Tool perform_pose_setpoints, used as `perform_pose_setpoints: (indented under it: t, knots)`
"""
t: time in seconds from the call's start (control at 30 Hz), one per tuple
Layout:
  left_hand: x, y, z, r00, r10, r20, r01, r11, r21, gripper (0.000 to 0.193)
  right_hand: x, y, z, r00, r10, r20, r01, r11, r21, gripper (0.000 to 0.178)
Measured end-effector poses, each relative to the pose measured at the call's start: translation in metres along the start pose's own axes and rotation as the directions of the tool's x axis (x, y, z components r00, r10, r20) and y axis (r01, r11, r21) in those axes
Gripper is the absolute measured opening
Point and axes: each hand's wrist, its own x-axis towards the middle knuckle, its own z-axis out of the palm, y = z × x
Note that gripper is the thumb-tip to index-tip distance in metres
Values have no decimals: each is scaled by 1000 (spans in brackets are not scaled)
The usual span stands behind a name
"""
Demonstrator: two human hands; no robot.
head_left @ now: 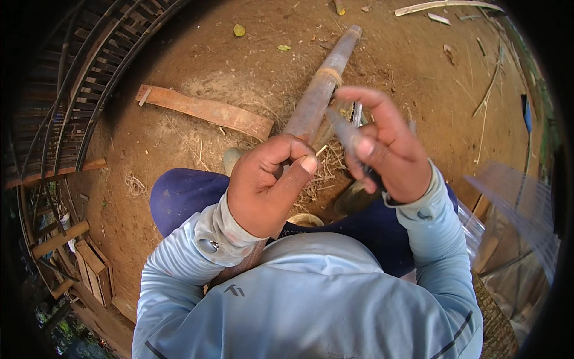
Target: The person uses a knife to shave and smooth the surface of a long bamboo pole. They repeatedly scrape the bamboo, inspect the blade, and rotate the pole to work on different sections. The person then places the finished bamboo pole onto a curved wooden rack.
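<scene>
My left hand [263,182] is closed in front of my body, its thumb and forefinger pinching a thin pale sliver [321,150] whose short end sticks out toward the right. Close by on the right, my right hand [391,146] is closed around a knife [344,130]. Its blade is smeared by motion and points up and left, with the thumb lying along it and the forefinger stretched out above. Beyond both hands a long bamboo pole [314,105] with a pale ring [330,74] slants away; its near part is hidden behind the left hand.
A flat brown strip [206,112] lies on the dirt floor to the left. Slatted wooden structure [89,78] curves along the left side. Clear ribbed sheets [514,203] stand at the right. Shavings [308,194] and a round rim [305,219] lie between my legs.
</scene>
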Motion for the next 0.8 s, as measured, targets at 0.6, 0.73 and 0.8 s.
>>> perform_pose_setpoints:
  t: [0.6,0.73,0.8]
  knots:
    - [7,-8,-6,929,342,140,-369,875,314,11,3,-2,11,963,163,216,-148,985,-84,58]
    - [8,-8,-7,925,338,173,-377,874,307,15,2,-3,8,968,142,209,-118,986,-120,59]
    - [8,-9,-7,937,309,162,-345,892,293,13,2,-1,8,974,122,192,-98,987,-131,60]
